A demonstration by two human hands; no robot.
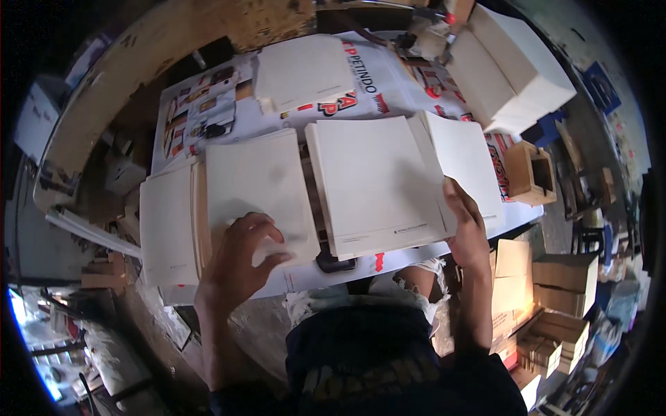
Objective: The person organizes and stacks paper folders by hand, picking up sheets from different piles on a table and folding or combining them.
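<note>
Four piles of white paper sheets lie in a row across the table. My left hand is over the near part of the second paper pile, its fingers curved and thumb apart, with nothing visible between them. My right hand grips the right edge of the paper sheets on the third pile; its fingertips are partly hidden. Beside that hand sits the rightmost pile. The leftmost pile stands to the left of my left hand.
Farther back on the printed table cover is another paper pile. A tall white paper block stands at the back right, with a small wooden box at the right edge. Cardboard boxes are at lower right.
</note>
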